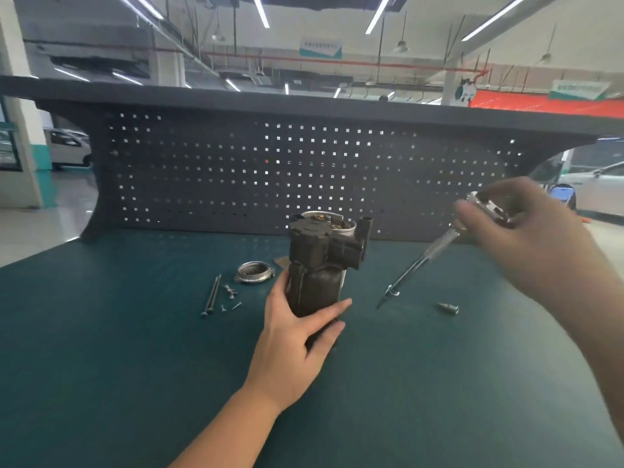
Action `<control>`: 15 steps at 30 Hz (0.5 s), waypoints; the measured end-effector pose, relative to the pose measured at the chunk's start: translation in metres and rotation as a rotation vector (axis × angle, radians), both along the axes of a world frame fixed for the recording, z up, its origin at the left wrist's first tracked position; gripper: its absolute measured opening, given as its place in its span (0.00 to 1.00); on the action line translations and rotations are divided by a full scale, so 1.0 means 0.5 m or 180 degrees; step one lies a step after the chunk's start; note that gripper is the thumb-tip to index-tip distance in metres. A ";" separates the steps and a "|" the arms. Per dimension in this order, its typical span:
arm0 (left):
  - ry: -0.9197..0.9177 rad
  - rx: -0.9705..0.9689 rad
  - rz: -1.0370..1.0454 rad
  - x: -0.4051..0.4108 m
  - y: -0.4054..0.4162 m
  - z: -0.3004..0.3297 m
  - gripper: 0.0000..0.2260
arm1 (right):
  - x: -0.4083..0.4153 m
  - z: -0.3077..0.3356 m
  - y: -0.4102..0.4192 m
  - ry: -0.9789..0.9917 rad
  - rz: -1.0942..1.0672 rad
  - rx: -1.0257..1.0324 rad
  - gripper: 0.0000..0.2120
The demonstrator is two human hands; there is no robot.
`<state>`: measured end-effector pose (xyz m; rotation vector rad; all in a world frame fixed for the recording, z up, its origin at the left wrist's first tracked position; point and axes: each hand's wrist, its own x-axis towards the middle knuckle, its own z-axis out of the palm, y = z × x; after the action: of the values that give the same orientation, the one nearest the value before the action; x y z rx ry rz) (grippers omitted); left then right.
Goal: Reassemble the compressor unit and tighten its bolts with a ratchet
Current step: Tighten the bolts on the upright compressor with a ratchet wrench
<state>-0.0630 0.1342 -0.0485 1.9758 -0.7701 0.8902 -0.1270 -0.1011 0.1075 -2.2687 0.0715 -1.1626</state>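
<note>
at frame centre our left hand (pixel 293 336) clamps its fingers round the upright black cylindrical compressor body (pixel 320 265), while at right our blurred right hand (pixel 526 238) grips a slim silver ratchet (pixel 422 261).

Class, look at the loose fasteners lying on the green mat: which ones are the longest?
The two long bolts, lying side by side at the far left of the group. The small screws beside them are far shorter.
</note>
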 end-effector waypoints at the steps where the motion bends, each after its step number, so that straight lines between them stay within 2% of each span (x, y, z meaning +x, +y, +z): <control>1: -0.0039 -0.0003 0.0031 -0.001 -0.001 0.002 0.13 | -0.021 0.021 -0.009 -0.0064 0.0017 0.0039 0.22; 6: 0.0106 0.0083 0.0003 -0.008 0.001 0.012 0.17 | -0.062 0.071 0.002 -0.0385 0.0341 0.0102 0.13; 15: 0.0124 -0.0157 -0.0144 -0.009 -0.010 0.007 0.22 | -0.031 0.094 0.070 -0.0235 0.0553 -0.0209 0.15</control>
<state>-0.0677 0.1292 -0.0449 1.9197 -0.7608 0.8340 -0.1425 -0.0659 0.1545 -2.2355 -0.1916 -1.1699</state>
